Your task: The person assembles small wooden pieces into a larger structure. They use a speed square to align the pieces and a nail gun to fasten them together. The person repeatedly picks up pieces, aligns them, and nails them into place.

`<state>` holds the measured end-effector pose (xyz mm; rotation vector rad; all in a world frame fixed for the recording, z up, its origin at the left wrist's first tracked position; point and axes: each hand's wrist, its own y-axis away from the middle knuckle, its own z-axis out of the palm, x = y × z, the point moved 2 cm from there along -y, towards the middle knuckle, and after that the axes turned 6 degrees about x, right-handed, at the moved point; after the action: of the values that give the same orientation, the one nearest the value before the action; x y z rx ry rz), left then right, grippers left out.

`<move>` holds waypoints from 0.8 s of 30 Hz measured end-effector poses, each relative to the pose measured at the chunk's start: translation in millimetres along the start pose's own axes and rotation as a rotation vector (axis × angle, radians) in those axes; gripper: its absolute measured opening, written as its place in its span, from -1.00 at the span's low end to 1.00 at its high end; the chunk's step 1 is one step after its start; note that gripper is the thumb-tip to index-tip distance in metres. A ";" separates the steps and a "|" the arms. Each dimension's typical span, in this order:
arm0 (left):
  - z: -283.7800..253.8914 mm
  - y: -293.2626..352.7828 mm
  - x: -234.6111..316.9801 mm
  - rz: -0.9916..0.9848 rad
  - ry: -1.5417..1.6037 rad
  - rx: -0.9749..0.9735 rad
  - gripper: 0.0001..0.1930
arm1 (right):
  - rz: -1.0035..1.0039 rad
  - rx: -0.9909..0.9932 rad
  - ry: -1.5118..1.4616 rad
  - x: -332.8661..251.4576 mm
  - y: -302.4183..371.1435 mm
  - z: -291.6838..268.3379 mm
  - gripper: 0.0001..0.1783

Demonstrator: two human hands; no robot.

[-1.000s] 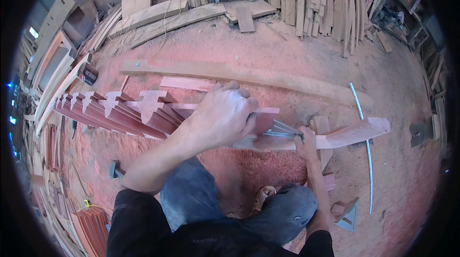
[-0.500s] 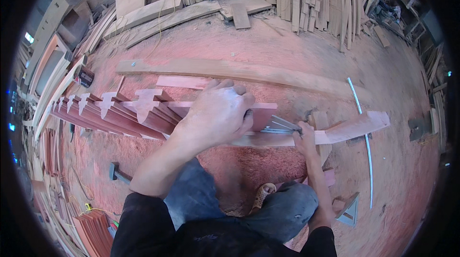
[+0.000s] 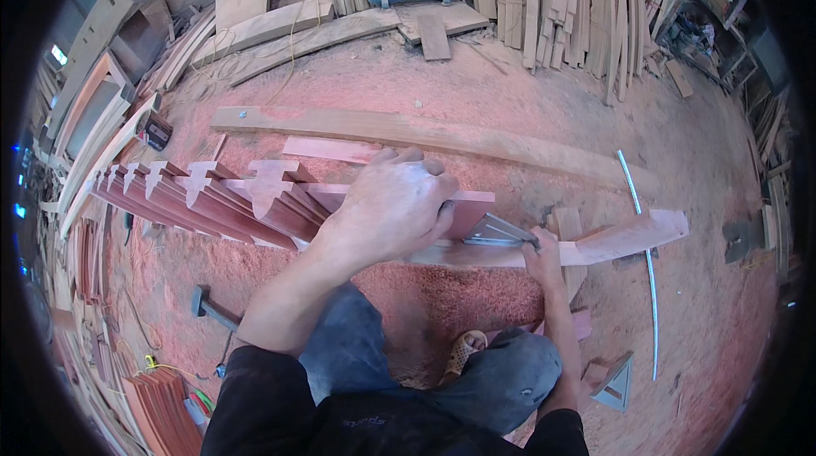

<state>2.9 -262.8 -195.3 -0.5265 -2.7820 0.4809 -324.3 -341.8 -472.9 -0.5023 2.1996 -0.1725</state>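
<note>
Sawdust-covered workshop floor point(image 3: 476, 107) surrounds you. Your left hand point(image 3: 395, 205) presses flat, fingers curled, on the reddish wooden piece point(image 3: 472, 209) at centre; at three o'clock, your right hand point(image 3: 540, 256) grips a metal square point(image 3: 497, 231) against it.

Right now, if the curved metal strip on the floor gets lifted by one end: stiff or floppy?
Probably springy: the metal strip is long, thin and already bowed. Likely light, given its narrow section. Lying flat on the sawdust floor, it shouldn't roll.

Matt reddish wooden moulding point(image 3: 255, 201), dull grey metal square point(image 3: 501, 231), rough sawdust-covered floor point(image 3: 442, 286), pale raw plank point(image 3: 408, 129)
</note>
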 end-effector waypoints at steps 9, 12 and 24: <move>-8.5 -1.3 2.6 0.184 0.148 -0.016 -0.57 | 0.422 0.130 -0.569 -56.1 2.3 -47.1 -0.85; -9.7 -0.7 -0.1 0.149 0.249 -0.069 -0.52 | 0.403 0.025 -0.609 -94.2 -7.9 -65.7 -0.82; -2.4 -4.1 -22.9 0.153 0.426 -0.065 -0.76 | 0.263 -0.001 -0.573 -127.5 -17.4 -21.5 -0.88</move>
<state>22.9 -274.7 -196.1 -0.7610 -2.3657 0.2701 -264.8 -306.1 -362.3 -0.2193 1.6797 0.1045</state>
